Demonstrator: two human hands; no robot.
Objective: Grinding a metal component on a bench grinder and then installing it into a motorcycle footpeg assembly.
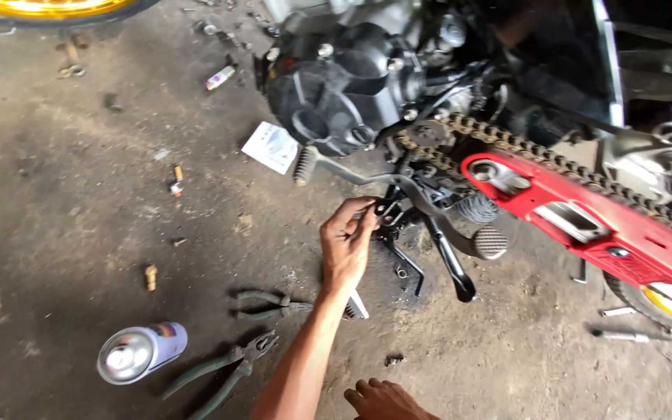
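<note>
My left hand (346,245) reaches up under a motorcycle and pinches a small black bracket (388,211) at the footpeg mount, just below the black engine (344,85). A silver shift lever (336,167) passes right above my fingers. Right of the bracket are a rubber footpeg (491,243) and a black side stand (449,264). At the bottom edge only the knuckles of my right hand (383,400) show, low near the floor, and anything it holds is hidden.
Left of my forearm, two green-handled pliers (262,305) (227,369) and a spray can (138,351) lie on the dirty concrete floor. A drive chain (507,140) runs over a red chain cover (585,218) at right. White paper (271,146) and loose bolts are scattered about.
</note>
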